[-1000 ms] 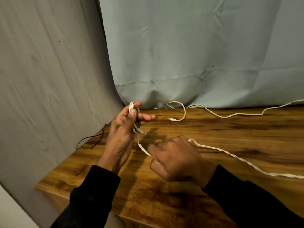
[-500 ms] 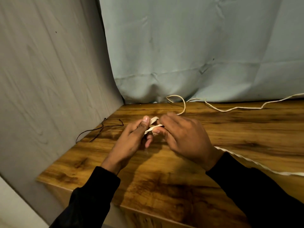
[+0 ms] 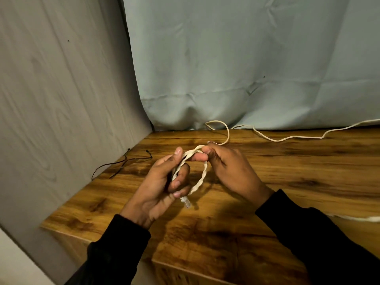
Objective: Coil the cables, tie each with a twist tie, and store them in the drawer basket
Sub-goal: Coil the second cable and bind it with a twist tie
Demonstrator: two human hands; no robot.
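Since half a second ago the two hands have drawn slightly apart, and a small loop of the twisted white cable (image 3: 202, 177) now hangs open between them where before only a short bit showed between the fingertips.

At far left a grey, wood-grained panel (image 3: 61, 89) stands upright against the table's edge. Just in front of it lie thin dark twist ties (image 3: 123, 162) (wiry, bent, crossing one another) on the glossy brown wooden table (image 3: 287, 167), well apart from the hands.

Next comes the left hand (image 3: 162, 182), raised above the tabletop with its fingers curled round the cable's gathered strands and the thumb pressed along them; the cable's clear plastic plug (image 3: 186, 202) sticks out below its fingers. From this fist the ropy, braided-looking loop arcs right and up to the right hand (image 3: 230, 171), whose thumb and forefinger pinch the top of the loop.

Beyond the right hand a smoother, thinner pale cord (image 3: 287, 137) curls once and then snakes along the table's back edge to the right, under a creased pale blue cloth (image 3: 246, 68). At the right edge, another stretch of the twisted cable shows beside the dark sleeve (image 3: 329, 243).
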